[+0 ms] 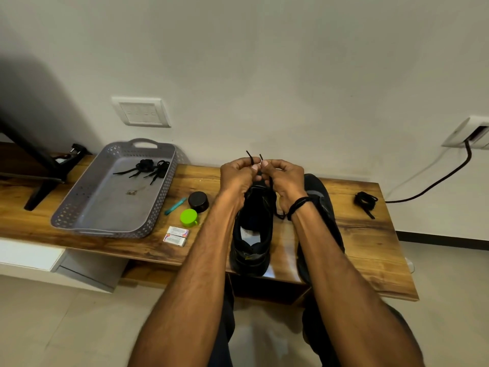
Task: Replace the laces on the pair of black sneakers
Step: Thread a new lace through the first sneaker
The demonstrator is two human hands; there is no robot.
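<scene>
Handling: the black lace [249, 158] is likely light, limp cord; best taken just below its stiffer tips.
Look: thin, matte black, both ends pointing up.
Grip: left hand [238, 176] and right hand [285, 178] each pinch one end.
Place: above the open black sneaker [254, 234], mid-worktop [357, 239].
</scene>
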